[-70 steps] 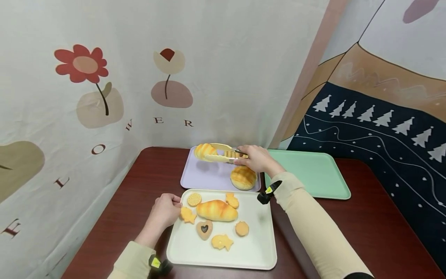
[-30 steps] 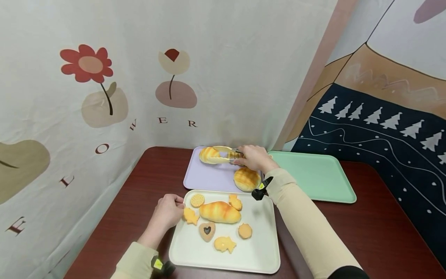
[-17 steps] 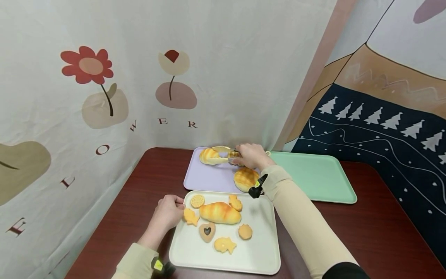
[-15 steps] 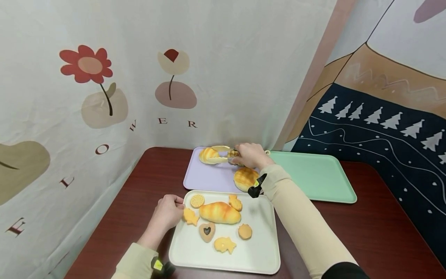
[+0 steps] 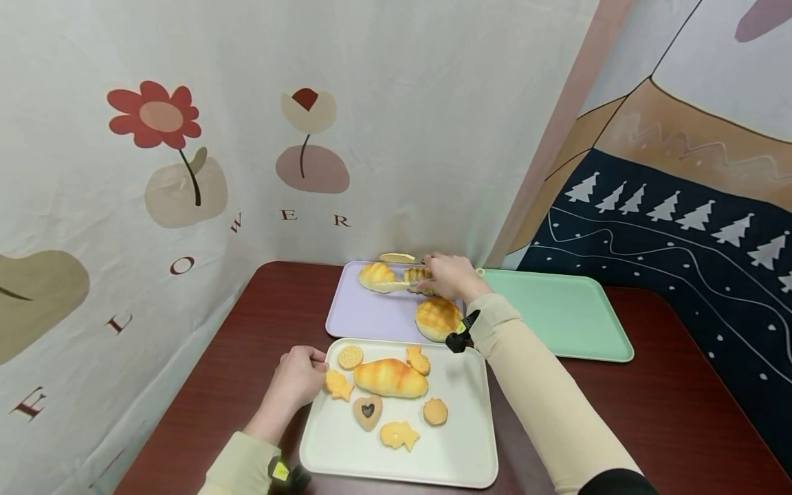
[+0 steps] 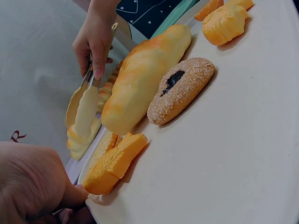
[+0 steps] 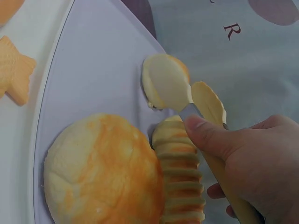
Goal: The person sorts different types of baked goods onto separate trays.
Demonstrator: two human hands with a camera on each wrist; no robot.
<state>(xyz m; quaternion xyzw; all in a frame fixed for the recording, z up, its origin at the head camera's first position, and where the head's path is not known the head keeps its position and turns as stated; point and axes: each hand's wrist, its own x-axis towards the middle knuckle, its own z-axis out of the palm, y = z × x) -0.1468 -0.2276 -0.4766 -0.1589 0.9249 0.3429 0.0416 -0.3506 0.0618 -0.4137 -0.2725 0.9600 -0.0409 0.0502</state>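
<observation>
My right hand [image 5: 452, 278] grips cream-tipped food tongs [image 7: 170, 84] over the lavender tray [image 5: 365, 320]. The tongs' tips stand apart, and one overlaps a small striped bread roll [image 5: 373, 275] lying at the tray's back left. Beside the roll are a ridged bread [image 7: 180, 172], partly under my right hand, and a round bun [image 5: 436, 317]. My left hand [image 5: 297, 378] pinches the left rim of the white tray [image 5: 458, 454], its fingertips partly hidden in the left wrist view. On the white tray lie a long bread [image 5: 391, 378] and a heart-shaped cookie [image 6: 182, 88].
Several other cookies sit on the white tray, including a fish-shaped cookie [image 5: 399, 434] and a round cookie [image 5: 435, 411]. A green tray [image 5: 557, 316] stands at the right on the dark red table [image 5: 235, 364]. A printed curtain [image 5: 396, 137] hangs behind.
My right hand has lowered the roll onto the lavender tray and spread the tongs' tips away from it. My left hand stays on the white tray's rim.
</observation>
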